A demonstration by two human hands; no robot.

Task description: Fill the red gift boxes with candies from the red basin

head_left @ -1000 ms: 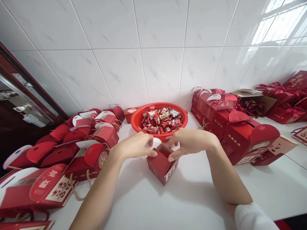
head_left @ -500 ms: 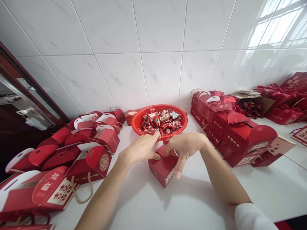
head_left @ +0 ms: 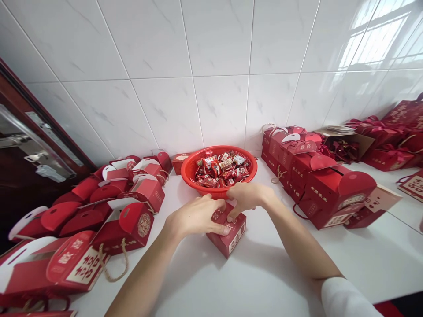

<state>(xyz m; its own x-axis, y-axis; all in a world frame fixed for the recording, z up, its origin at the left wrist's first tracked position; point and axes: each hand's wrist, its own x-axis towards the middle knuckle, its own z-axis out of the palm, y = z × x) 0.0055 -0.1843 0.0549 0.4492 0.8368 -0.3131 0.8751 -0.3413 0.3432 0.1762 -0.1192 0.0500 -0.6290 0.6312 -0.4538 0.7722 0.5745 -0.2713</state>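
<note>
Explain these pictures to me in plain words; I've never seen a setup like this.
There is no robot here. A person works with two bare hands, and one camera worn on their head took all three pictures, looking forward and down; the last shows the present moment.

On the white tabletop, by a tiled wall, stands a red basket filled with small wrapped packets. To its left are many red boxes, several with their tops open. To its right stands a row of red boxes with handles.

In front of the basket, the left hand and right hand both touch a small red box, fingers on its top. The top looks closed, though the hands cover part of it.
</note>
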